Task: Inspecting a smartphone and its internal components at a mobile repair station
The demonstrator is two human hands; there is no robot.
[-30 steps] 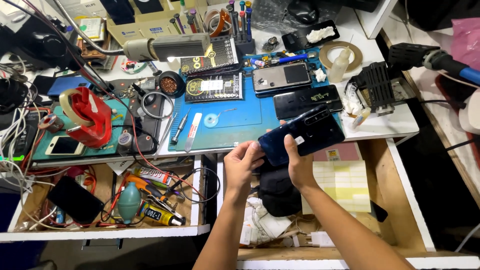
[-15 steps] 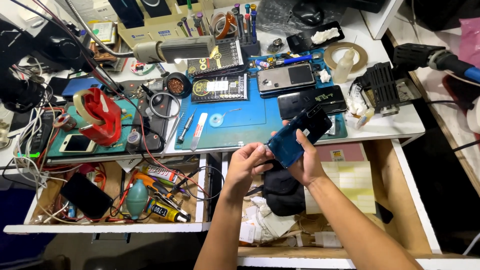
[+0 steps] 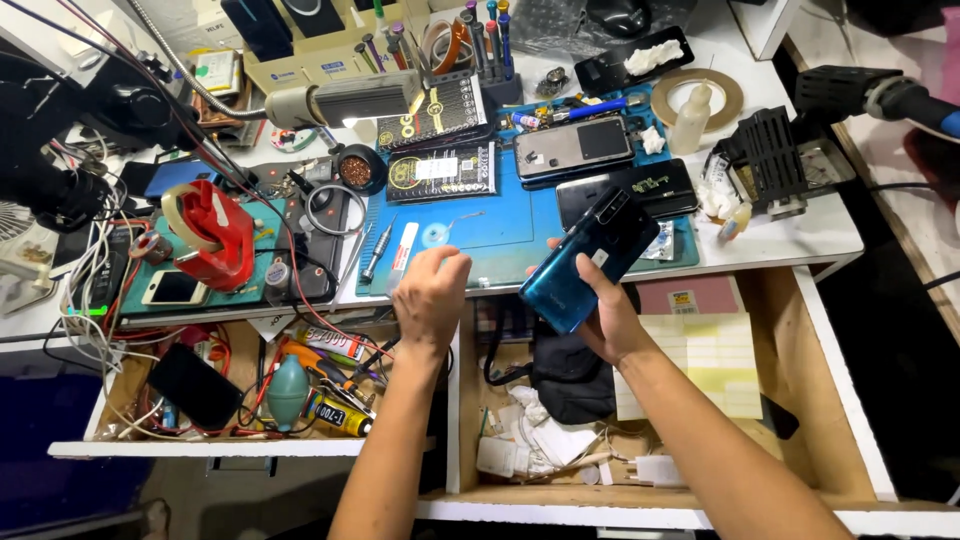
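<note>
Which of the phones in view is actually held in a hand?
The teal-blue phone, back side up, gripped by the right hand. The others lie on the bench or in the drawer.

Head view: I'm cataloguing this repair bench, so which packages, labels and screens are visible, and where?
Glue tube: left drawer, black and yellow.
Sticker: right drawer, small, yellow, on a pink sheet.
White phone: left mat, screen dark.
Blue phone: in right hand, back up, screen hidden.
</note>
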